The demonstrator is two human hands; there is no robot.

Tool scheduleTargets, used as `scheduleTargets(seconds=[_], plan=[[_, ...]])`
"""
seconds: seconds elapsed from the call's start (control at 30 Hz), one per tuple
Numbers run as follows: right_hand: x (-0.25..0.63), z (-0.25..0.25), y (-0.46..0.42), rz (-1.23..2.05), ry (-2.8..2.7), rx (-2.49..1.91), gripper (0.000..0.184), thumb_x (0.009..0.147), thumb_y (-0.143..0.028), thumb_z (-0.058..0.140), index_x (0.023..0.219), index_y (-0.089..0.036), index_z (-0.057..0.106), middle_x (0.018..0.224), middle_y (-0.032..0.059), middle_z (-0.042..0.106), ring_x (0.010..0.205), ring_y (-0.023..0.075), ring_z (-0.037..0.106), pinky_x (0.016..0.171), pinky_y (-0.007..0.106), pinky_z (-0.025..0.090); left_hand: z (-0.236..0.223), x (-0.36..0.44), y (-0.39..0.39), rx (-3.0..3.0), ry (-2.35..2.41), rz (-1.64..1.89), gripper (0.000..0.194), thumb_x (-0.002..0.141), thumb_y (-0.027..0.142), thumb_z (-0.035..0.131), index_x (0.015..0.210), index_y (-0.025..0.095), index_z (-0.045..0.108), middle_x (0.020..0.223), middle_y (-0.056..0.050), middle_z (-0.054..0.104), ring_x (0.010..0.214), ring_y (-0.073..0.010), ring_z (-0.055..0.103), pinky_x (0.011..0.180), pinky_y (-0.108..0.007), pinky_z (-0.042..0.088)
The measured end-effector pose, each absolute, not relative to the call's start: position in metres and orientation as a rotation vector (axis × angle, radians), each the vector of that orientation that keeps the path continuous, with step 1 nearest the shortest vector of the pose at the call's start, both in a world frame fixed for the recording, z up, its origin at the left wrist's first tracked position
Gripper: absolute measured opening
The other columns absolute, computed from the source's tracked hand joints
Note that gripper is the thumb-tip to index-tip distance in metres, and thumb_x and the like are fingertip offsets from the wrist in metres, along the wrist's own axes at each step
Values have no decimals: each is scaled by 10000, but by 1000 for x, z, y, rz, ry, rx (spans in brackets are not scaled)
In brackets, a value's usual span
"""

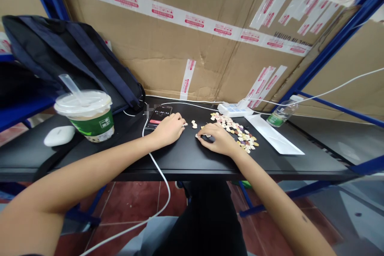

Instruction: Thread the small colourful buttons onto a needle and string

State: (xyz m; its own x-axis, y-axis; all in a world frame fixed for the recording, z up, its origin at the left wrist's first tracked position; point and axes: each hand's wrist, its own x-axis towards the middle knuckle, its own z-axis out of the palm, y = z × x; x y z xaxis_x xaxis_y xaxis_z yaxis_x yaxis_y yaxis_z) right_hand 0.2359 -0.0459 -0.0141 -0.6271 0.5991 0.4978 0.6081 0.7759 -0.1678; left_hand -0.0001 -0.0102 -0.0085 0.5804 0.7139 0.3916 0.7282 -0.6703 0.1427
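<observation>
Bead-like pieces (194,127) by our fingertips.
Our left hand (168,130) curls near the phone (160,113), our right hand (220,138) near the pile (247,138); we can't tell if they grip.

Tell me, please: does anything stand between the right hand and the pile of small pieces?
Nothing visible does: the right hand is right beside the pile, and the white box is on its far side.

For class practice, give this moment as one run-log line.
left hand: at small pieces, beside phone | right hand: at loose pieces, beside pile
</observation>
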Motion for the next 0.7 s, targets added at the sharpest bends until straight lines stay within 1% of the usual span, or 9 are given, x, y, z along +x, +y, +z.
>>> scheduleTargets(seconds=[0.07,0.17,0.27,0.33,0.4,0.47,0.57,0.7], plan=[[238,-12,-47,-108,-2430,-951,96,878,-198,593,914,-221,680,952,41,730,953,208,650,910,392,433,-9,-3,-9,-2681,-1246,-525,269,949,200,476,1093,114,686,1075,-141,615,1048,-276,583,935,-410,446],[240,-11,-48,-173,-2386,-983,111,874,-200,590,933,-224,680,1018,56,720,1010,231,635,954,425,409,-10,-3,-8,-2675,-1215,-466,274,958,208,454,1060,118,691,1069,-142,627,1027,-276,585,898,-398,444],[238,-11,-45,-174,-2379,-1014,223,902,-231,571,1100,-237,673,1154,76,693,1098,252,610,981,451,410,-10,-1,-9,-2740,-1177,-506,225,949,201,476,987,132,686,1013,-116,656,993,-248,600,868,-353,445],[235,-12,-43,-164,-2413,-1042,298,928,-269,553,1213,-251,641,1271,84,646,1170,265,577,990,466,415,-9,1,-10,-2821,-1152,-549,174,930,196,510,913,141,674,959,-97,669,945,-234,616,853,-334,450],[233,-12,-42,-156,-2438,-1068,323,944,-302,542,1253,-259,627,1320,89,618,1206,274,555,992,479,419,-9,2,-11,-2917,-1136,-606,142,909,180,533,854,150,660,910,-82,675,897,-224,627,837,-322,458],[232,-13,-41,-133,-2446,-1070,300,954,-313,534,1226,-256,647,1286,92,636,1197,270,562,985,476,423,-9,4,-11,-3000,-1134,-681,124,893,165,544,835,159,654,878,-70,676,856,-210,632,812,-306,464],[231,-14,-42,-35,-2454,-986,225,967,-296,528,1108,-246,697,1169,73,693,1124,231,606,958,422,439,-9,5,-11,-3093,-1167,-803,68,852,163,591,847,162,660,867,-57,675,817,-189,634,779,-284,475],[229,-16,-42,92,-2466,-864,148,939,-339,606,966,-244,717,1014,36,731,991,189,648,936,379,438,-8,6,-12,-3244,-1271,-960,69,800,134,628,856,143,669,839,-53,682,766,-161,657,729,-252,502]])
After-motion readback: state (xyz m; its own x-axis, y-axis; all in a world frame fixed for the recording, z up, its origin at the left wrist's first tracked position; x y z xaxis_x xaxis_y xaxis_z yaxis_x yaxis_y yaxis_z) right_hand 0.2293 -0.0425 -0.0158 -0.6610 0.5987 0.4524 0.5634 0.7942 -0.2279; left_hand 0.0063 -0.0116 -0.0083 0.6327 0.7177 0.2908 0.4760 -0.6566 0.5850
